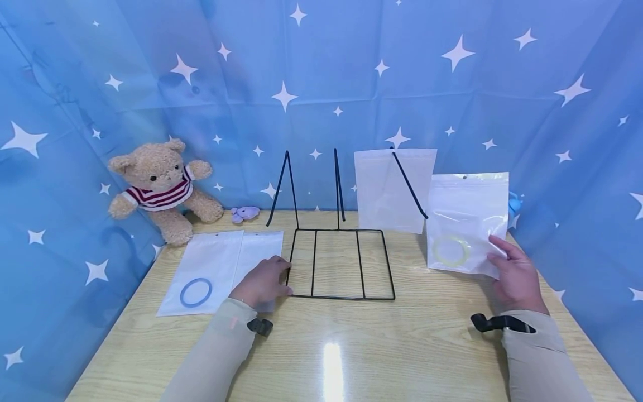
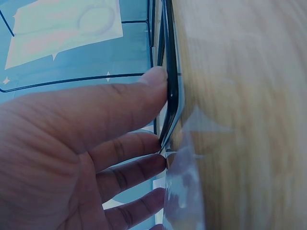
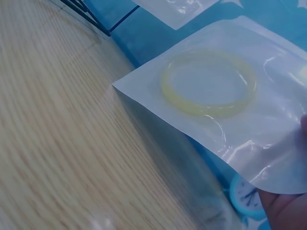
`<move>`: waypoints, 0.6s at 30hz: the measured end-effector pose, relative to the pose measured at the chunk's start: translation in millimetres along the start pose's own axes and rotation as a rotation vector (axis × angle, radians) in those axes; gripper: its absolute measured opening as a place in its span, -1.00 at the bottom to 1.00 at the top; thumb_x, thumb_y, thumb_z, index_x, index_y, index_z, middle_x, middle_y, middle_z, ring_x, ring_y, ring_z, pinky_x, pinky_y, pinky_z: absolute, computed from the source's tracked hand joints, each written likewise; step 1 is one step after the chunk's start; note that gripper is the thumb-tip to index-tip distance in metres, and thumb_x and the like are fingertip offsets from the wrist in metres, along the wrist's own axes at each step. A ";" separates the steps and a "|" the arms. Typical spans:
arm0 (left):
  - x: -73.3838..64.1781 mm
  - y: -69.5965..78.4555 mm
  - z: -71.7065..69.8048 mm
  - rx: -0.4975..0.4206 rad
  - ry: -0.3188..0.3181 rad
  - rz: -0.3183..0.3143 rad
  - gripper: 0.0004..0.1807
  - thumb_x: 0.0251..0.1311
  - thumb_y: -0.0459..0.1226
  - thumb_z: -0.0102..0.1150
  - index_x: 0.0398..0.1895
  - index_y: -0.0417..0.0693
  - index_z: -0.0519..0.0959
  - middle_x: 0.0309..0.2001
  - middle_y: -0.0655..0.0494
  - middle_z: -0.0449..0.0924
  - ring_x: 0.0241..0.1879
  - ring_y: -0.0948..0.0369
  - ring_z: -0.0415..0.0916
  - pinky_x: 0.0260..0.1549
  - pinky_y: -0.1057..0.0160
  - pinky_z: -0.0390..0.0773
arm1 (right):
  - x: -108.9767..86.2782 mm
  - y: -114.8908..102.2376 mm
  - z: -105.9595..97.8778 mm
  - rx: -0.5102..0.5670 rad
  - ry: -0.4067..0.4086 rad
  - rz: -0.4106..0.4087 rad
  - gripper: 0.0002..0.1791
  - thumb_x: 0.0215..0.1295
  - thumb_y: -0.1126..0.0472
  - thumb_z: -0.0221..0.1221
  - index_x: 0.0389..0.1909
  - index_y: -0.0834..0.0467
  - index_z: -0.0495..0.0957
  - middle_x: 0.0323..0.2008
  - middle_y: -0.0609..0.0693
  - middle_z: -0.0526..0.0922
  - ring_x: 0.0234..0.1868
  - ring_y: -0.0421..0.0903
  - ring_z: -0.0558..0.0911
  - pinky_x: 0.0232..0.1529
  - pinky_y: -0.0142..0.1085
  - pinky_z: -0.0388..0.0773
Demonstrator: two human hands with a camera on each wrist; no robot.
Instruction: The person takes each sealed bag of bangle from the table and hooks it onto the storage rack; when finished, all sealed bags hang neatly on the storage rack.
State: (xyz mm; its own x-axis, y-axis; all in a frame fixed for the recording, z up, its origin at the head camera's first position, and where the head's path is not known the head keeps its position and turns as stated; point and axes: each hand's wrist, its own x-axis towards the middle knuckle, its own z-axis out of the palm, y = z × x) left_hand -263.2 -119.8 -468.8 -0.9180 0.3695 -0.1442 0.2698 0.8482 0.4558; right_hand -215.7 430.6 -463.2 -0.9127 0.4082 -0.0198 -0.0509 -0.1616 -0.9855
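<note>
I'm working at a pale wood-grain tabletop (image 1: 412, 352), w/ a light streak glaring off its near part; a blue fabric curtain (image 1: 321, 56) w/ white four-pointed stars is hanging along the back & both sides.

Counting: 1 black wire rack (image 1: 313, 262) is standing mid-table, w/ 2 crossbars inside its rectangular base & 3 bent arms rising at the back. 4 white rectangular pouches: 1 plain white pouch (image 1: 387, 190) is hanging at the rack's R arm; 2 are lying flat at L, a wide white pouch (image 1: 211, 262) & a partly covered white pouch (image 1: 258, 251); the 4th, a glossy white plastic pouch (image 1: 472, 206), I'm holding up at R, just beside the hanging one. 2 rings I'm seeing clearly: a blue round ring (image 1: 182, 293) on the wide pouch, a pale yellow round ring (image 3: 211, 110) showing through the glossy one.

Also 1 tan plush bear (image 1: 163, 192) in a striped top, 1 small purple toy (image 1: 245, 214), 1 light-blue round clock (image 3: 247, 194) behind my pouch.

My R hand (image 1: 517, 273) is pinching the glossy pouch's R edge. My L hand (image 1: 263, 282) is touching the rack's near-L corner, fingers spreading apart; can't tell if they're gripping the wire.
</note>
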 end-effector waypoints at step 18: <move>-0.9 1.4 -0.3 0.005 -0.007 -0.007 -0.25 0.25 -0.13 0.51 0.48 -0.14 0.48 0.46 -0.09 0.44 0.45 -0.10 0.39 0.39 -0.09 0.48 | 1.1 2.7 -6.0 0.581 -0.247 -0.166 -0.52 0.44 0.68 0.01 0.16 0.26 0.71 0.01 0.03 0.73 -0.07 -0.09 0.76 -0.14 -0.31 0.76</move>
State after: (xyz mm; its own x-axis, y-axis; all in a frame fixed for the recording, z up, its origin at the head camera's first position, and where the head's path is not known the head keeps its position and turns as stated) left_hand -262.1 -119.1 -467.7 -0.9178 0.3663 -0.1531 0.2651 0.8525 0.4504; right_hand -214.4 436.1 -466.8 -0.9367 0.2620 0.2321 -0.3466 -0.6016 -0.7197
